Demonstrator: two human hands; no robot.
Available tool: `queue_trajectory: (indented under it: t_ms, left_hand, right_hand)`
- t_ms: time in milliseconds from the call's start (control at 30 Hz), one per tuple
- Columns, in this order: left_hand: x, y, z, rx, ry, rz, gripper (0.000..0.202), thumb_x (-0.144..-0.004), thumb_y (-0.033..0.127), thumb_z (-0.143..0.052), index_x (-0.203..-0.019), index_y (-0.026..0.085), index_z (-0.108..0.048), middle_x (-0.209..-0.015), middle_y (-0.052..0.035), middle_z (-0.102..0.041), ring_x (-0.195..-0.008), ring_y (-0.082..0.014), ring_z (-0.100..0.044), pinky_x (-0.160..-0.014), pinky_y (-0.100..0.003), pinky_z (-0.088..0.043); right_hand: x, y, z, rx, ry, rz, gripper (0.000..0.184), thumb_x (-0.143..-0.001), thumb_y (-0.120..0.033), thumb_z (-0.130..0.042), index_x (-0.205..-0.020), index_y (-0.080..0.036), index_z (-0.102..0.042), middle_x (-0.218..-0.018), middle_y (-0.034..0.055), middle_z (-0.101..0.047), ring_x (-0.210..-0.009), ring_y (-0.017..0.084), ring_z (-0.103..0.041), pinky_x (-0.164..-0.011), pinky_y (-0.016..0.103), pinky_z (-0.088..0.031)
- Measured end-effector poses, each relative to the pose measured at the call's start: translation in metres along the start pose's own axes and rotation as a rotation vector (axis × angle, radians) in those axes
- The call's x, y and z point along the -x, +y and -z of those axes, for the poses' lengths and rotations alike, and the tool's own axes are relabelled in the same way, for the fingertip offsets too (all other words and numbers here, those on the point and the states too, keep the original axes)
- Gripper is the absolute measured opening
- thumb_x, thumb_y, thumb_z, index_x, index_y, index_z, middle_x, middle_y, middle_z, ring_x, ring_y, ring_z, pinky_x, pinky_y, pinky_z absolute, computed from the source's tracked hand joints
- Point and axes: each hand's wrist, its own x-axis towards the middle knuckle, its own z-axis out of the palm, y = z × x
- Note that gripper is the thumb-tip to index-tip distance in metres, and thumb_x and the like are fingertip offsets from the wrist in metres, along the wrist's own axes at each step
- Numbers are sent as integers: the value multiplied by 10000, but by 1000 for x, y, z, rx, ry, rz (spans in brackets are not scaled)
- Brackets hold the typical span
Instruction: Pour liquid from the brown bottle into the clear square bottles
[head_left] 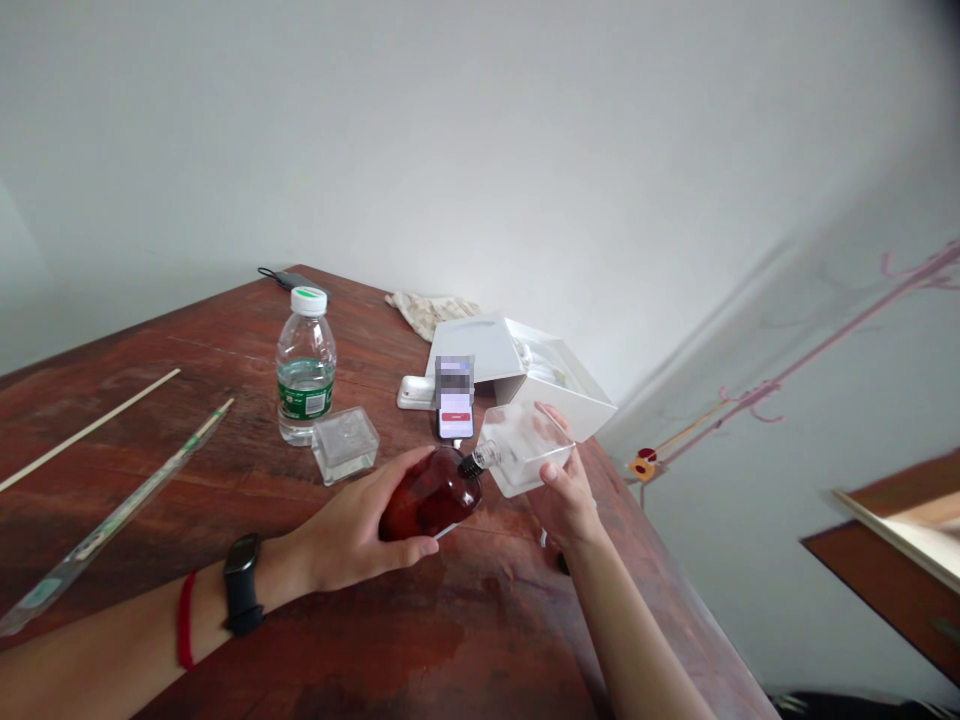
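Where the bottle [420, 500] tilts: neck [489, 455] at the clear box [517, 445], above the tabletop [465, 650].
Left hand [360, 525]: fingers around bottle.
Right hand [568, 495]: fingers gripping box.
Pour: apparently in hand; next calls for steadiness.

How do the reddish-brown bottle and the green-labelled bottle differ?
The reddish-brown bottle is tilted in the left hand, its neck toward the clear container; the green-labelled bottle stands upright on the table.
The reddish-brown bottle is dark, with a black ring at its neck; the green-labelled bottle is clear, with a white cap.
Both narrow toward the neck.
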Motion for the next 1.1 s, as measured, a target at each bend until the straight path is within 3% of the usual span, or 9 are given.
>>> queue_trajectory:
  t_ms: [1100]
  left_hand:
    - [0, 1, 0, 3, -9, 5, 883, -891, 503, -783, -1616, 249, -348, -1620, -144, -520, -1444, -389, -544, -1213, -547, -446]
  right_hand:
    - [0, 1, 3, -18, -13, 18, 760, -684, -522, -917, -1358, -310, -636, -1306, 93, -745, -1225, 382, -692, -1017, 550, -562]
